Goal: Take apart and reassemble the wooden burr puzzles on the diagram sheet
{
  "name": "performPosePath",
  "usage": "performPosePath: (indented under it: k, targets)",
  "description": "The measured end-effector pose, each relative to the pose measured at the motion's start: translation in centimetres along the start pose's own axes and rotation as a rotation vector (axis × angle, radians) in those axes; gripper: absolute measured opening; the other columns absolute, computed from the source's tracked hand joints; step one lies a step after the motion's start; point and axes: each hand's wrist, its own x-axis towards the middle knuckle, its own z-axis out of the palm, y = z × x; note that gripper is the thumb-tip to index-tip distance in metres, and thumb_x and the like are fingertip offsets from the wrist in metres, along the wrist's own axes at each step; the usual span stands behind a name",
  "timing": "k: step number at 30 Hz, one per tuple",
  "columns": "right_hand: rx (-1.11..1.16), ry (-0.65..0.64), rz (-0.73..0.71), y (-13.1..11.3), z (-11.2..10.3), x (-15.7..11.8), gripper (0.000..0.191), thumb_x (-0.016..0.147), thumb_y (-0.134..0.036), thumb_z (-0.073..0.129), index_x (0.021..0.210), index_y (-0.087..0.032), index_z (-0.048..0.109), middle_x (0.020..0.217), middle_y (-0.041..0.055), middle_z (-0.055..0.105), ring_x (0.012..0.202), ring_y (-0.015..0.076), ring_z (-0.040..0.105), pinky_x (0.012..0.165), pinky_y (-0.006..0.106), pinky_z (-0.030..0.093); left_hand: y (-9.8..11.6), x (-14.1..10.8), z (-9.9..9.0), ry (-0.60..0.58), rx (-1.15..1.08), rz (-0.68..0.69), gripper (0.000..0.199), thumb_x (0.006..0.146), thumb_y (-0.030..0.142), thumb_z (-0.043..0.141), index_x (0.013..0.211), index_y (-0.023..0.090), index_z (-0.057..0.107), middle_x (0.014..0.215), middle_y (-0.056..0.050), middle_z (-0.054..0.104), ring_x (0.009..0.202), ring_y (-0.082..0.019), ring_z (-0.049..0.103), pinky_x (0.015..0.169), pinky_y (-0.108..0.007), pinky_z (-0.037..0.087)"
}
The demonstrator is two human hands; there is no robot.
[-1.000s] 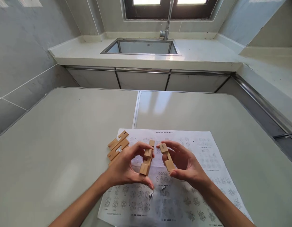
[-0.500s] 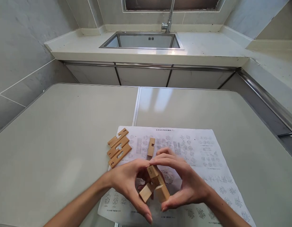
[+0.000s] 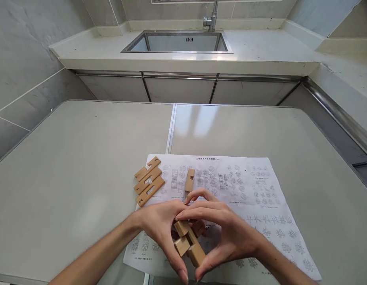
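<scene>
Several notched wooden puzzle pieces (image 3: 196, 254) are held together in a cluster between my two hands, above a printed sheet. My left hand (image 3: 164, 221) curls round the cluster from the left, its thumb along the near side. From the right, my right hand (image 3: 220, 225) reaches over the top with its fingers, while its thumb presses the near end of one piece. The fingers partly hide how the pieces fit together. Just beyond my hands, a single notched wooden block (image 3: 190, 180) lies on the sheet.
Three flat numbered wooden pieces (image 3: 149, 182) lie at the sheet's left edge. The printed sheet (image 3: 278, 213) shows puzzle diagrams and spreads over the pale table (image 3: 82, 158). A counter with a sink (image 3: 177, 41) and a faucet (image 3: 212, 19) stands beyond.
The held cluster has turned and shifted slightly left and down, its pieces sitting closer together. My right fingers have moved left over it. The camera view has tilted slightly downward.
</scene>
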Motion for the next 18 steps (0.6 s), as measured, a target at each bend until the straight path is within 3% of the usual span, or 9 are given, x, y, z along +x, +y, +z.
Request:
performPosePath:
  k: [5,10,15,18]
  targets:
    - [-0.049,0.015,0.018,0.2,0.7,-0.2,0.076,0.068,-0.053,0.098,0.131,-0.023,0.068,0.110,0.0082,0.077,0.125,0.0303,0.056,0.110,0.045,0.050,-1.6,0.0,0.1,0.063,0.033,0.021,0.065,0.040,0.064,0.100,0.076,0.019,0.067,0.065,0.004,0.057,0.063,-0.015,0.055,0.059,-0.024,0.050]
    - [-0.095,-0.002,0.021,0.2,1.0,-0.3,0.080,0.066,-0.052,0.098,0.134,-0.025,0.065,0.114,0.0094,0.077,0.130,0.0324,0.056,0.111,0.048,0.050,-1.4,0.0,0.3,0.094,0.003,0.078,0.066,0.042,0.065,0.099,0.077,0.019,0.069,0.071,0.002,0.062,0.072,-0.018,0.060,0.068,-0.026,0.054]
    - [-0.106,0.129,-0.023,-0.4,1.0,0.3,0.077,0.071,-0.045,0.097,0.137,-0.026,0.062,0.116,0.0095,0.076,0.119,0.0309,0.061,0.103,0.045,0.056,-0.4,0.2,0.1,0.121,-0.129,0.022,0.062,0.043,0.053,0.103,0.082,0.018,0.070,0.072,0.003,0.059,0.067,-0.015,0.053,0.058,-0.024,0.046]
    - [-0.124,0.235,-0.031,-0.8,0.9,0.5,0.080,0.072,-0.045,0.097,0.140,-0.026,0.060,0.117,0.0103,0.075,0.112,0.0302,0.064,0.097,0.045,0.058,-0.3,0.3,0.0,0.160,-0.235,0.063,0.062,0.048,0.050,0.104,0.092,0.017,0.075,0.081,0.000,0.066,0.072,-0.017,0.059,0.066,-0.026,0.051]
